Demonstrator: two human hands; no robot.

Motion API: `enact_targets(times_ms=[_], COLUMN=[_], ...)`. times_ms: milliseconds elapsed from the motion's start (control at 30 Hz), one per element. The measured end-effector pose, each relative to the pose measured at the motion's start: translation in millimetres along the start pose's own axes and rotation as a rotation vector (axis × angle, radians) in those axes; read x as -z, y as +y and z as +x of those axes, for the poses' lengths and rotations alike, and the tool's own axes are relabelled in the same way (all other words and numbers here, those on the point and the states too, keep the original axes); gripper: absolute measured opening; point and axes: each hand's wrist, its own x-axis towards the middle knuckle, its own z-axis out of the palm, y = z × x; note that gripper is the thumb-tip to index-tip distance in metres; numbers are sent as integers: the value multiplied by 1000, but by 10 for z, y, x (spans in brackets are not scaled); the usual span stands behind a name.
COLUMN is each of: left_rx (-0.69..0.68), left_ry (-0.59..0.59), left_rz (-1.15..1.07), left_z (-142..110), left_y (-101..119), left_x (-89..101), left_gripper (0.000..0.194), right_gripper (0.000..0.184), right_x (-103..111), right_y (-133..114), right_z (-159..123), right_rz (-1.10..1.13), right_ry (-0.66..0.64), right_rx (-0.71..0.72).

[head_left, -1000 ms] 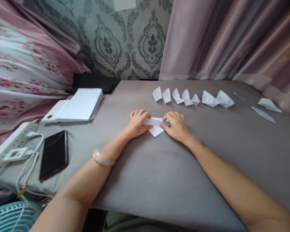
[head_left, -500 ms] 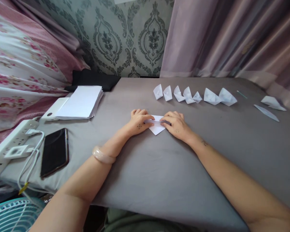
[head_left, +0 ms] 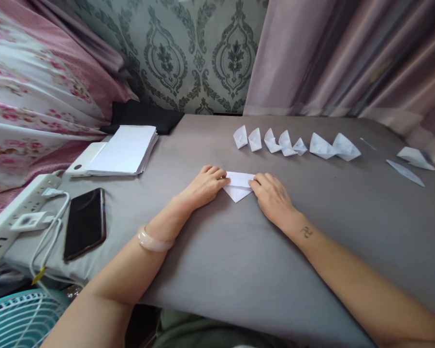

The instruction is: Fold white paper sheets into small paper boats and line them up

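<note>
A folded sheet of white paper (head_left: 238, 186) lies on the grey cloth between my hands, its point toward me and a folded band across its far side. My left hand (head_left: 209, 184) grips the left end of that band, thumb and fingers pressed together. At the right end, my right hand (head_left: 271, 193) pinches the paper's edge in the same way. Several folded paper boats (head_left: 285, 142) stand in a row beyond my hands, to the right.
On the left are a stack of white paper (head_left: 125, 149), a phone (head_left: 85, 223) and a power strip (head_left: 20, 212) with cables. Two more folded papers (head_left: 406, 172) and a thin stick (head_left: 368, 143) lie far right. A fan (head_left: 20, 319) stands below the left edge.
Both hands have moved outward to the ends of the folded band, showing more of the paper between them. The view has shifted slightly.
</note>
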Motion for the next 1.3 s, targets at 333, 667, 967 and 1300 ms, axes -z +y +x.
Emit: enact_targets(times_ms=[333,667,967,1300], left_rx=[42,195,462,659], left_ry=[-46,-178,-98,-10], left_rz=[-113,-202,-77,-224], left_z=[-49,-134,179,228], left_y=[-71,2,207,71], left_x=[28,290,139,-120], left_gripper=[36,38,50,55], right_gripper=[36,38,52,42], right_x=[118,155,-13,-154], right_y=[-42,4,-46,126], right_z=[-72,-117,110,151], right_rz=[-22,8,102,247], right_ry=[-95,-120,79,93], right_rx=[-32,-69,-360,-423])
